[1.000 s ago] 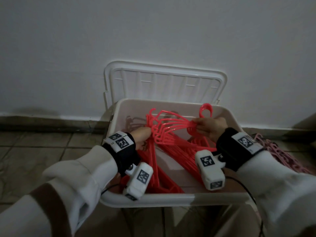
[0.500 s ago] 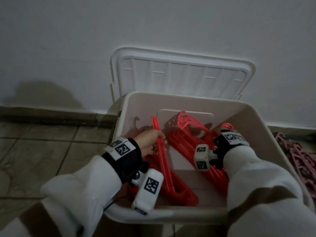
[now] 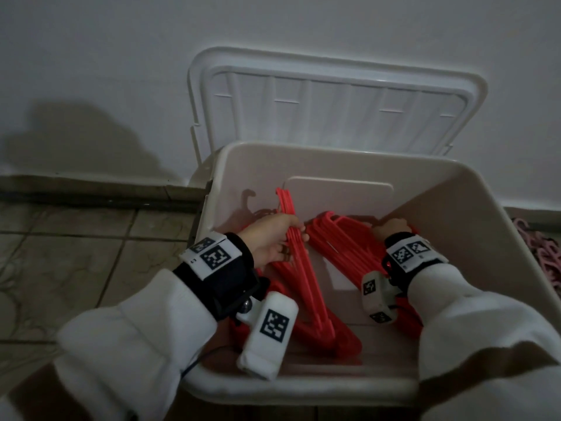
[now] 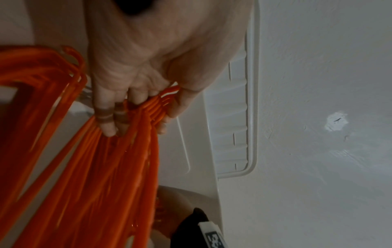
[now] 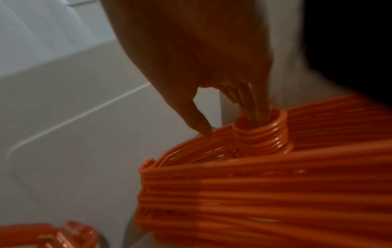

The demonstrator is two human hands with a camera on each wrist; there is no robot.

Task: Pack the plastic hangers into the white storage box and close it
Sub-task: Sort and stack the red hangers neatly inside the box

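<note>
red plastic hangers (image 3: pixel 306 287) sit in two bundles inside the white storage box (image 3: pixel 473 226). our left hand (image 3: pixel 270 241) grips the left bundle's bars, fingers curled round them. our right hand (image 3: pixel 390 227) has fingers hooked through the right bundle's stacked hooks (image 5: pixel 263 134). lid (image 3: pixel 334 101) stands open against the wall.

red hangers (image 3: pixel 306 287) crowding box (image 3: pixel 473 208) floor, bare strip between bundles, lid (image 3: pixel 334 98) upright behind

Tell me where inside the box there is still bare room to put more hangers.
Bare floor shows between the left bundle and the right bundle, and beside the far wall of the box. The near-left corner and the right side are crowded with both hands, left hand, right hand.
</note>
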